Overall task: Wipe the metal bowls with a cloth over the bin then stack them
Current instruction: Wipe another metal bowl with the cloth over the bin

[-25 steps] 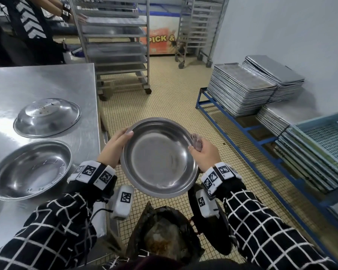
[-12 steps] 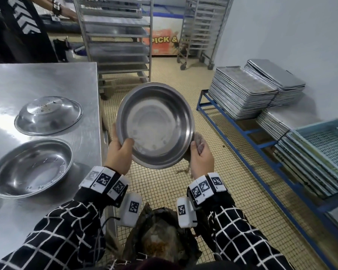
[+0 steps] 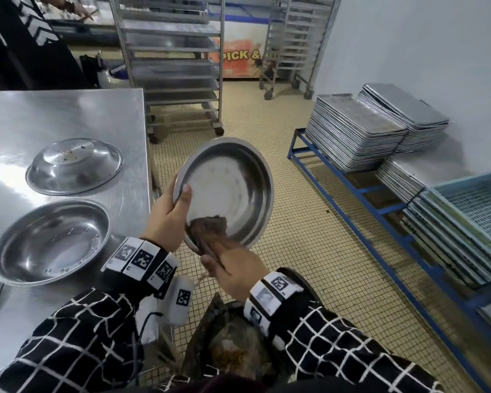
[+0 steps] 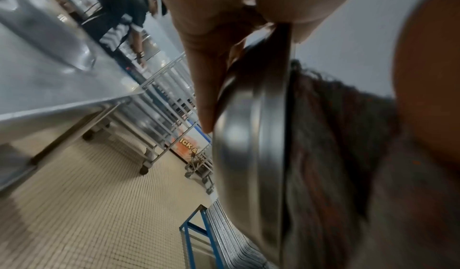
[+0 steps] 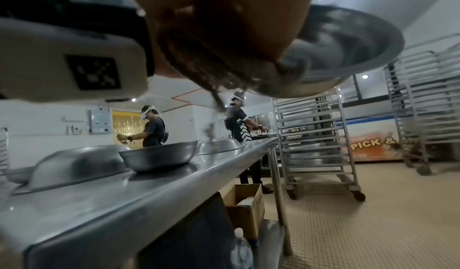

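I hold a metal bowl (image 3: pixel 233 191) tilted up above the floor, a little beyond the bin (image 3: pixel 236 353). My left hand (image 3: pixel 170 214) grips its left rim, thumb inside; the rim (image 4: pixel 251 145) runs past that thumb in the left wrist view. My right hand (image 3: pixel 233 268) presses a dark brown cloth (image 3: pixel 210 225) onto the bowl's lower inside wall. The cloth (image 5: pixel 224 64) and bowl (image 5: pixel 348 43) fill the top of the right wrist view. On the steel table (image 3: pixel 68 114) sit an upright bowl (image 3: pixel 51 239) and an upside-down bowl (image 3: pixel 74 165).
Wheeled tray racks (image 3: pixel 170 63) stand beyond the table. Stacked baking trays (image 3: pixel 357 131) and blue crates (image 3: pixel 476 202) rest on a blue frame (image 3: pixel 352 191) at the right. Another person (image 3: pixel 26 38) works at the far left. Tiled floor lies between table and frame.
The bowl tipped up towards me and shifted left. My right hand left the bowl's right rim and brought the cloth onto its lower inside. My left hand slid up the left rim.
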